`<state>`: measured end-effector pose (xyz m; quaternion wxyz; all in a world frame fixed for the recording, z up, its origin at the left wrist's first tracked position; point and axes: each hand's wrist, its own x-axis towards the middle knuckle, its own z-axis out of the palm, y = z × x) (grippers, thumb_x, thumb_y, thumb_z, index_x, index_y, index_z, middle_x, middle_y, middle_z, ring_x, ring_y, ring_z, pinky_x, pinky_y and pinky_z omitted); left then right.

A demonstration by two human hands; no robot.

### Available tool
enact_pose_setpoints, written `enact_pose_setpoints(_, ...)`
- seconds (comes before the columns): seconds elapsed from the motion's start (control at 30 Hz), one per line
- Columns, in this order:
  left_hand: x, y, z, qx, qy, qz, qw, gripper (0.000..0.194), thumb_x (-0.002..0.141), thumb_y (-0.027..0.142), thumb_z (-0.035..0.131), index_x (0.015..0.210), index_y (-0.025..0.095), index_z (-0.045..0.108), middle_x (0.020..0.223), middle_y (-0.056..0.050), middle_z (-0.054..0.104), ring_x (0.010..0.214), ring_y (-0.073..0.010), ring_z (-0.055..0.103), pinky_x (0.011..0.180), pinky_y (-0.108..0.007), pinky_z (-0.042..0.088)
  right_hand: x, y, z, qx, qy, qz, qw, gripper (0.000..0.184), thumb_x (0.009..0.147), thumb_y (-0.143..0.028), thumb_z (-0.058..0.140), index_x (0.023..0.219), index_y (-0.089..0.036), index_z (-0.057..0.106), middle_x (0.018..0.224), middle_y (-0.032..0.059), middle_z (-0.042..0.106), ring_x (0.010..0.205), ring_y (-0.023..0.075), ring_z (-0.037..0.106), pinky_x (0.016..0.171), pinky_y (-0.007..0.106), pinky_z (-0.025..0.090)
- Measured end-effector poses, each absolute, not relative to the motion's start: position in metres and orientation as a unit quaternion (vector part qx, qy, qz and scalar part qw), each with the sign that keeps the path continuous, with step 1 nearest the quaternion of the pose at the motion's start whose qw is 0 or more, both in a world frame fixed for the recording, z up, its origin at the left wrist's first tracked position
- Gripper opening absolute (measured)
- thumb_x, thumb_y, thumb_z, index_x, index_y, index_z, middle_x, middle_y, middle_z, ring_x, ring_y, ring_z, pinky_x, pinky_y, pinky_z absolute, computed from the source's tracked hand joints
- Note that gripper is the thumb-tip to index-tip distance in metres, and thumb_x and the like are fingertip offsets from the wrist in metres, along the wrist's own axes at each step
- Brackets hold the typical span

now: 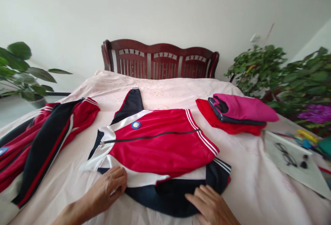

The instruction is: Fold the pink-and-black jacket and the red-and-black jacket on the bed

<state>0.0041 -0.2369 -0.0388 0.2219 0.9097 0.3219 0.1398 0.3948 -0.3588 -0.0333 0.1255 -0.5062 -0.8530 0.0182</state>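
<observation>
A red, white and navy zip-up track jacket (157, 145) lies front up on the bed, its collar to the left and its striped hem to the right. A round blue badge (136, 125) sits on its chest. The far sleeve points away toward the headboard. Along the near side, the other navy sleeve (170, 197) runs to the right, ending in a striped cuff. My left hand (110, 185) is closed on the jacket's near shoulder, thumb and fingers together. On the near sleeve rests my right hand (210, 202), its thumb apart from the bent fingers.
Similar red and navy clothing (41, 138) lies at the left. Folded clothes, with a magenta one (245, 109) on top, are stacked at the right. Glasses (287, 155) rest on a white board (279, 163). Plants (258, 66) flank the bed; a wooden headboard (162, 59) stands behind.
</observation>
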Motion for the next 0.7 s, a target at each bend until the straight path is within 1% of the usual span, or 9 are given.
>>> enact_pose_setpoints(0.07,-0.004,-0.242,-0.043,0.909,0.334,0.145,0.203,0.029,0.078,-0.001,0.044,0.081,0.023,0.059,0.090,-0.003,0.064,0.085,-0.0165,0.058,0.077,-0.028,0.045,0.413,-0.366,-0.031,-0.535,-0.837,-0.012,0.118,0.063,0.068,-0.006,0.060,0.126,-0.031,0.061,0.110,0.0009,0.069,0.103,0.0238,0.063,0.094,0.040,0.049)
enact_pose_setpoints(0.13,-0.009,-0.245,-0.045,0.904,0.353,0.161,0.180,0.031,0.079,0.003,0.048,0.097,0.025,0.061,0.099,-0.004,0.066,0.092,-0.0189,0.060,0.082,-0.030,0.047,0.434,-0.368,-0.030,-0.567,-0.813,-0.049,0.124,0.061,0.069,-0.006,0.057,0.124,-0.033,0.062,0.117,0.0003,0.068,0.116,0.0260,0.059,0.105,0.046,0.042)
enact_pose_setpoints(0.2,-0.009,-0.243,-0.047,0.901,0.366,0.178,0.148,0.039,0.080,0.012,0.056,0.115,0.028,0.060,0.110,-0.005,0.066,0.101,-0.0222,0.060,0.089,-0.033,0.049,0.452,-0.369,-0.029,-0.589,-0.794,-0.058,0.139,0.048,0.071,-0.008,0.055,0.111,-0.033,0.067,0.112,-0.0002,0.070,0.117,0.0269,0.059,0.107,0.049,0.040)
enact_pose_setpoints(0.27,-0.008,-0.239,-0.051,0.904,0.367,0.186,0.117,0.041,0.081,0.017,0.059,0.121,0.030,0.059,0.115,-0.005,0.066,0.107,-0.0239,0.059,0.094,-0.037,0.048,0.462,-0.370,-0.025,-0.607,-0.778,-0.024,0.162,0.033,0.076,-0.013,0.053,0.099,-0.030,0.069,0.103,0.0011,0.072,0.107,0.0257,0.064,0.100,0.044,0.048)
enact_pose_setpoints(0.4,-0.004,-0.225,-0.056,0.898,0.382,0.198,0.089,0.019,0.090,0.020,0.050,0.100,0.027,0.065,0.102,-0.004,0.069,0.099,-0.0223,0.062,0.091,-0.036,0.048,0.464,-0.358,0.006,-0.657,-0.716,0.065,0.225,0.024,0.086,-0.026,0.046,0.097,-0.026,0.067,0.092,0.0033,0.072,0.087,0.0219,0.068,0.077,0.031,0.054)
enact_pose_setpoints(0.47,-0.001,-0.215,-0.056,0.883,0.413,0.203,0.096,0.017,0.094,0.026,0.047,0.094,0.025,0.063,0.091,-0.003,0.069,0.088,-0.0211,0.064,0.083,-0.034,0.049,0.459,-0.333,0.032,-0.678,-0.690,0.078,0.241,0.025,0.086,-0.029,0.045,0.098,-0.024,0.067,0.088,0.0029,0.072,0.082,0.0213,0.067,0.075,0.029,0.054)
enact_pose_setpoints(0.57,0.005,-0.196,-0.052,0.846,0.475,0.201,0.133,0.022,0.098,0.034,0.040,0.095,0.025,0.060,0.084,-0.002,0.069,0.079,-0.0195,0.066,0.071,-0.029,0.047,0.452,-0.272,0.072,-0.677,-0.682,-0.012,0.277,0.028,0.084,-0.027,0.049,0.103,-0.022,0.068,0.095,0.0058,0.072,0.091,0.0235,0.067,0.087,0.032,0.051)
enact_pose_setpoints(0.63,0.010,-0.184,-0.047,0.823,0.514,0.191,0.147,0.025,0.098,0.035,0.036,0.098,0.026,0.059,0.087,-0.002,0.071,0.081,-0.0199,0.069,0.069,-0.028,0.047,0.449,-0.227,0.089,-0.656,-0.684,-0.104,0.301,0.032,0.087,-0.030,0.050,0.114,-0.022,0.066,0.112,0.0093,0.069,0.110,0.0273,0.061,0.101,0.040,0.044)
enact_pose_setpoints(0.7,0.014,-0.177,-0.044,0.812,0.538,0.163,0.155,0.027,0.097,0.035,0.035,0.099,0.026,0.060,0.088,-0.002,0.072,0.082,-0.0209,0.070,0.067,-0.028,0.046,0.453,-0.193,0.092,-0.647,-0.681,-0.148,0.309,0.041,0.088,-0.033,0.053,0.126,-0.019,0.060,0.127,0.0127,0.062,0.123,0.0288,0.053,0.108,0.043,0.038)
